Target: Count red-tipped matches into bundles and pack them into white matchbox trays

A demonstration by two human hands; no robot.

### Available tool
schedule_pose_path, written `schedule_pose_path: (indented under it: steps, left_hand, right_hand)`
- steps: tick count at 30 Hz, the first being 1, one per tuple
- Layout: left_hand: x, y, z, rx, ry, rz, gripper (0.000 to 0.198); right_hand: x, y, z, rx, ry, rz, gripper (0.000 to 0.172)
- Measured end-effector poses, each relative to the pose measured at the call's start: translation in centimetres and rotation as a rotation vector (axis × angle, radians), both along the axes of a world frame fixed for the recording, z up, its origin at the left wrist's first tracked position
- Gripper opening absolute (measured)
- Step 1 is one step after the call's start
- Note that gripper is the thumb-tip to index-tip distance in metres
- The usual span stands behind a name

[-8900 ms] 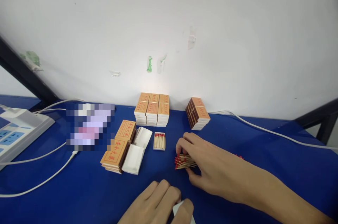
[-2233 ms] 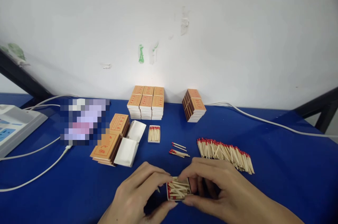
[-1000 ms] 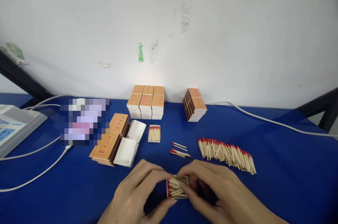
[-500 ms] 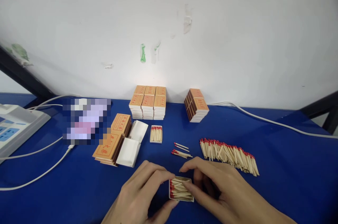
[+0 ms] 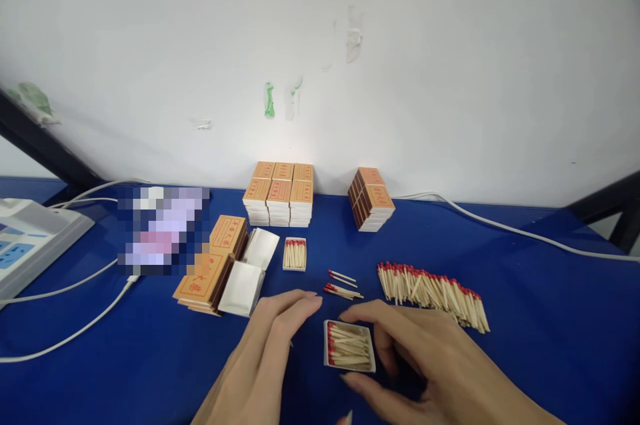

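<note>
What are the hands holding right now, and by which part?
Nothing looks gripped. The match tray lies on the table; the right hand arches around it, the left hand is open beside it.

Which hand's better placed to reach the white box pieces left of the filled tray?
Left, probably: the left hand lies nearest the white box pieces; the right hand sits beyond the filled tray.

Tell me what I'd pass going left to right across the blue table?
Power strip, leaning orange matchbox sleeves, white empty trays, small tray of matches, few loose matches, long heap of matches.
</note>
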State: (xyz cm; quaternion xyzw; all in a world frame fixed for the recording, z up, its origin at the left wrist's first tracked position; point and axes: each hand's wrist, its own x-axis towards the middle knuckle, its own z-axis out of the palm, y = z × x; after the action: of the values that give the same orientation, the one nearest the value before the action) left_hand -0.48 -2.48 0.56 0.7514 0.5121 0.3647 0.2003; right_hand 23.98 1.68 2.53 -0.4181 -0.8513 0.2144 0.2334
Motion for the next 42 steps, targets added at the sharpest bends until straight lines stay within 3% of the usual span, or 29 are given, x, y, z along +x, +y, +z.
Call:
schedule_pose_path:
  steps: [2, 7, 12, 18, 23, 29, 38, 42]
  left_hand:
    - [-0.3, 0.6, -0.1, -0.001, -0.037, -0.018, 0.069]
    - [-0.7, 2.1, -0.4, -0.052, -0.093, -0.027, 0.043]
    - [-0.3, 2.2, -0.6, -0.102, -0.102, -0.042, 0.031]
    - [-0.2, 1.6, -0.2, -0.179, -0.086, -0.025, 0.040]
    - [-0.2, 1.6, 0.1, -0.206, -0.079, -0.002, 0.036]
    - [0.0, 2.3, -0.6, -0.167, -0.092, -0.030, 0.033]
    - [-0.5, 2.1, -0.8, -0.092, -0.063, -0.085, 0.033]
    - [-0.8, 1.5, -0.8, -0.031, -0.035, -0.123, 0.046]
  right_hand:
    - [0.0, 0.1, -0.2, 0.046, -0.043, 0.011, 0.059]
    - [-0.3, 0.2, -0.2, 0.000, -0.068, 0.041, 0.035]
    - [-0.2, 0.3, -0.3, 0.007, -0.064, 0.021, 0.052]
    - [-0.4, 0.4, -0.4, -0.051, -0.083, 0.052, 0.032]
    - [-0.6, 0.3, -0.3, -0.053, -0.093, 0.058, 0.045]
    - [-0.6, 0.1, -0.4, -0.044, -0.110, 0.058, 0.032]
    - [-0.2, 0.2, 0.1, -0.030, -0.075, 0.063, 0.057]
    - [0.1, 0.7, 0.6, 0.156, 0.024, -0.111, 0.026]
